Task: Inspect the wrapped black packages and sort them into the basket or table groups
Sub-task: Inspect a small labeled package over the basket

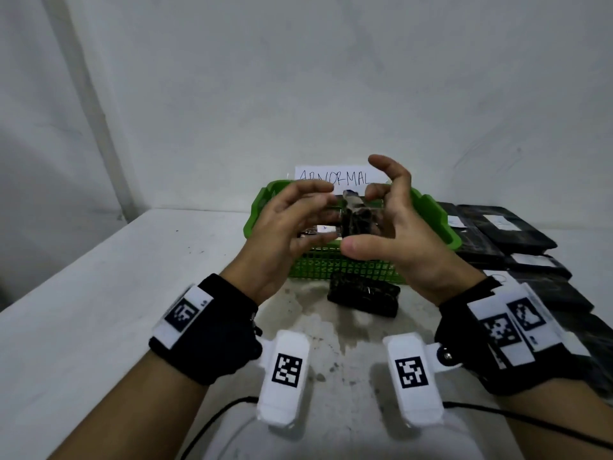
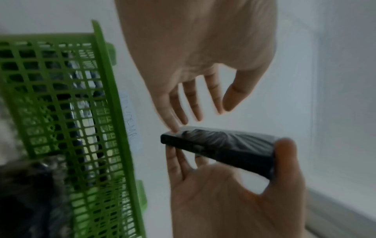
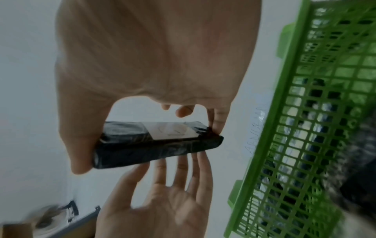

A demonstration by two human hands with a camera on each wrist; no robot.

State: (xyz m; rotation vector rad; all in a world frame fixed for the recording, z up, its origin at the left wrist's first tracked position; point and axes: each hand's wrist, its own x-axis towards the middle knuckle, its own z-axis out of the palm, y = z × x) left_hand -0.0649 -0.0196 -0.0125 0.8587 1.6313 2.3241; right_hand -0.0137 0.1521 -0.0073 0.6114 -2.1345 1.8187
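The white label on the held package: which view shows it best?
The right wrist view: the white label faces that camera on the held package. The left wrist view shows only wrinkled black wrap; in the head view, hands mostly hide it.

I see both forearms raised side by side, wrists strapped in black bands. My right hand (image 1: 394, 227) grips the package (image 3: 154, 143) endwise, thumb on one end and fingertips on the other. My left hand (image 1: 285, 234) is spread, fingers straight, their tips just beside the package.
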